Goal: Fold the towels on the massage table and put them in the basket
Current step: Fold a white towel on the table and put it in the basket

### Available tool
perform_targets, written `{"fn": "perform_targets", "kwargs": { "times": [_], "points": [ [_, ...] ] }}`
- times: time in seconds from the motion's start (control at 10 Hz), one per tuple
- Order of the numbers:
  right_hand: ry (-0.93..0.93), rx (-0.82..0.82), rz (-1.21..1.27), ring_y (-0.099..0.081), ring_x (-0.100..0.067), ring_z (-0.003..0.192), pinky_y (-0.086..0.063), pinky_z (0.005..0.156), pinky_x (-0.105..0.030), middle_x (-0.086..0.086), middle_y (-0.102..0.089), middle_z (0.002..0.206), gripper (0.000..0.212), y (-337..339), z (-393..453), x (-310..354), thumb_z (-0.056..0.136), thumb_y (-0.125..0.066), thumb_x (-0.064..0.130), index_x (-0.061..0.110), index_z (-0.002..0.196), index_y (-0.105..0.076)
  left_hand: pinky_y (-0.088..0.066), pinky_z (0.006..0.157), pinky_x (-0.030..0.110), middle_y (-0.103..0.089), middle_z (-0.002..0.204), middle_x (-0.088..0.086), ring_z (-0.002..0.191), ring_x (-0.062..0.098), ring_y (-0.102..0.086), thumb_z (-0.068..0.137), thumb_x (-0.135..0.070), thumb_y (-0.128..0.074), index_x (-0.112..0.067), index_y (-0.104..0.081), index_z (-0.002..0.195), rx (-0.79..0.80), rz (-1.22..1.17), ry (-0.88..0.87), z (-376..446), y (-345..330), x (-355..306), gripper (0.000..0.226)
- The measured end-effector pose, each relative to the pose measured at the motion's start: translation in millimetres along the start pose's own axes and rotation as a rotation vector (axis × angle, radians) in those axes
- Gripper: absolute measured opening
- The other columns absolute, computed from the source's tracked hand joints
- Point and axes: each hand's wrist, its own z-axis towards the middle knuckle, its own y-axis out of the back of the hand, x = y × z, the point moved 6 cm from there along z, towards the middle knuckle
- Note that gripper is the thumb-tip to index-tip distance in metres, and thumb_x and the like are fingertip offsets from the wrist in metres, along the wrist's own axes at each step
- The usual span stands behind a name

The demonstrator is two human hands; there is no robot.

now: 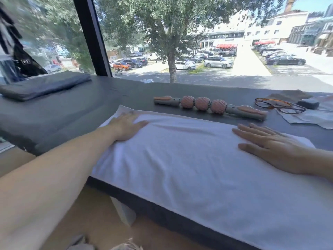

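White towel [189,159] lies spread along the near edge of the grey table [90,105]. Left hand [126,127] and right hand [273,147] press flat on its far corners, fingers extended, gripping nothing. A roller [209,105] lies just beyond.

White towel [189,159], apparently folded, flat on massage table [72,109]
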Motion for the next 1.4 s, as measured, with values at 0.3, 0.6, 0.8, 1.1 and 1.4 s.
{"fn": "perform_targets", "kwargs": {
  "times": [0.3,0.6,0.8,1.1,1.4],
  "points": [
    [0.007,-0.022,-0.002,0.006,0.006,0.150,0.007,0.119,-0.014,0.032,0.001,0.161,0.061,-4.0,6.3,-6.1,0.094,-0.011,0.079,0.055,0.150,-0.008,-0.002,0.124,0.049,-0.005,0.169,-0.005,0.156,0.021,-0.002,0.093,-0.077,-0.018,-0.028,-0.013,0.161,0.001,-0.075,0.170,56.6,3.0,30.8,0.084],
    [-0.098,0.078,0.032,0.010,0.009,0.146,0.009,0.118,-0.018,0.032,0.005,0.159,0.074,0.8,4.0,4.2,0.086,-0.013,0.081,0.052,0.153,-0.006,-0.004,0.125,0.047,-0.030,0.163,0.003,0.154,0.024,-0.013,0.100,-0.033,-0.052,-0.020,-0.035,0.154,-0.537,0.204,-0.233,-6.8,40.7,-67.3,0.058],
    [-0.143,0.079,0.103,0.008,0.004,0.149,0.003,0.125,-0.031,0.024,-0.001,0.163,0.081,9.9,-5.4,13.5,0.084,-0.016,0.075,0.042,0.157,-0.012,-0.004,0.125,0.035,-0.022,0.165,-0.012,0.154,0.008,-0.007,0.089,-0.074,-0.046,-0.030,-0.031,0.155,-0.081,-0.160,-0.755,-187.1,-23.6,-241.1,0.081],
    [-0.401,-0.123,0.101,-0.044,-0.018,0.138,-0.031,0.113,-0.029,0.006,-0.052,0.148,0.043,40.9,-38.8,-47.5,0.100,-0.047,0.050,0.035,0.140,-0.056,0.018,0.119,0.054,0.011,0.169,0.000,0.154,0.021,0.016,0.094,-0.070,-0.033,-0.029,0.005,0.160,-0.007,0.042,-1.006,-278.8,-77.6,-323.0,0.086],
    [-0.742,-0.031,0.214,-0.056,-0.024,0.077,-0.035,0.060,-0.031,-0.011,-0.064,0.088,0.052,58.1,-58.1,-69.7,0.083,-0.073,0.055,0.003,0.081,-0.064,-0.036,0.114,0.052,-0.062,0.138,-0.002,0.132,0.025,-0.052,0.093,-0.036,-0.040,-0.022,-0.066,0.128,-0.395,-0.336,-0.988,-291.7,-82.5,-313.8,0.046]
  ]
}}
